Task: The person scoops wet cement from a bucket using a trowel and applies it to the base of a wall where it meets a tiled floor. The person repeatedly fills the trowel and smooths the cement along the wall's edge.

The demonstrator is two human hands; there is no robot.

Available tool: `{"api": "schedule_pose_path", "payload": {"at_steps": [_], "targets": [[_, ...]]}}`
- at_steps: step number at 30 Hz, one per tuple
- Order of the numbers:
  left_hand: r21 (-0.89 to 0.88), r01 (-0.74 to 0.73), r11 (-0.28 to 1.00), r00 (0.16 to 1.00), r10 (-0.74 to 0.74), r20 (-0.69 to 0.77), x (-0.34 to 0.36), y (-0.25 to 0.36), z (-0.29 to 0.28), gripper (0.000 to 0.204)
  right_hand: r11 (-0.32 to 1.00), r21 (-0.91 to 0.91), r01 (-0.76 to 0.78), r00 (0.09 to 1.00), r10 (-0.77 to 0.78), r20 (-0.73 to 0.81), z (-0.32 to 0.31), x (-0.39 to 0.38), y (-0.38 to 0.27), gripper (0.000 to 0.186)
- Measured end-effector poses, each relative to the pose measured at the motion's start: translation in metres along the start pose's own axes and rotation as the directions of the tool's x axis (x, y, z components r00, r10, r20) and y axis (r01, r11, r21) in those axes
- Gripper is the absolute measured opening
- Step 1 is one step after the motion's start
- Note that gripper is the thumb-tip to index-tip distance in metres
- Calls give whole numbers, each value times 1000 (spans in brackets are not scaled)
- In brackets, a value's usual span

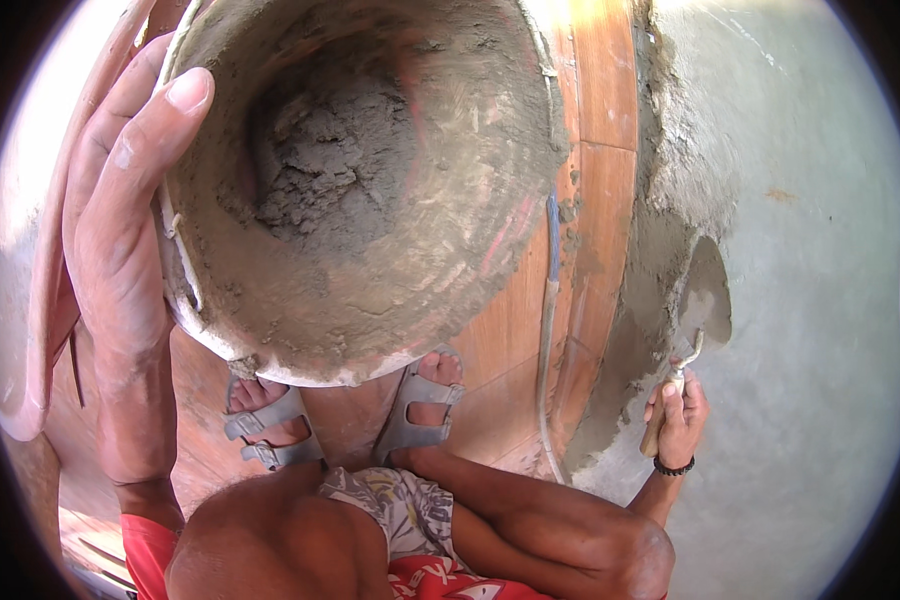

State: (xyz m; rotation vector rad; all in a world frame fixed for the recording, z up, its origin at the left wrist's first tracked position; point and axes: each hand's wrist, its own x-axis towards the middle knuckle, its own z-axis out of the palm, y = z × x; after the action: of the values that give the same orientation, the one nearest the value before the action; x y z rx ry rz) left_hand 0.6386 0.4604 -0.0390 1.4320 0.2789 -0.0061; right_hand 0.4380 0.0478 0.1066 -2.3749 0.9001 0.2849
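My left hand [120,190] grips the rim of a mortar-smeared bucket [440,230], thumb over the edge and fingers on its outside. Grey wet mortar [340,160] lies lumpy in the bottom. On the right, my right hand [680,410] is closed round the wooden handle of a trowel [708,285]. The trowel's blade rests against the grey wall [800,300], at the edge of a strip of fresh mortar [635,330] along the wall's foot.
Wood-look floor tiles [605,90] run beside the wall. A thin cord or hose [547,370] lies along them. My sandalled feet [270,425] stand just below the bucket. A pinkish curved rim [45,330] stands at the far left.
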Motion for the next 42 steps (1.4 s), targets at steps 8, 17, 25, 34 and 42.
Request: {"api": "schedule_pose_path", "payload": {"at_steps": [8, 17, 25, 34, 42], "targets": [[69, 73, 995, 993, -78, 83, 0, -3, -7, 50, 968, 48, -245, 964, 238, 115, -2, 56, 21, 35], [-108, 90, 990, 967, -61, 246, 3, 8, 7, 48, 936, -215, 280, 960, -273, 61, -17, 24, -38, 43], [-105, 59, 993, 905, -9, 425, 9, 15, 25, 40, 446, -658, 607, 790, -434, 434, 46, 33, -143, 47], [-10, 32, 999, 835, -21, 549, 20, 20, 38, 37, 303, -650, 697, 704, -459, 542, 60, 58, -202, 51], [-38, 93, 995, 838, -58, 543, 30, 19, 35, 36, 927, -134, 351, 627, -126, 769, 97, 101, -185, 27]]}}
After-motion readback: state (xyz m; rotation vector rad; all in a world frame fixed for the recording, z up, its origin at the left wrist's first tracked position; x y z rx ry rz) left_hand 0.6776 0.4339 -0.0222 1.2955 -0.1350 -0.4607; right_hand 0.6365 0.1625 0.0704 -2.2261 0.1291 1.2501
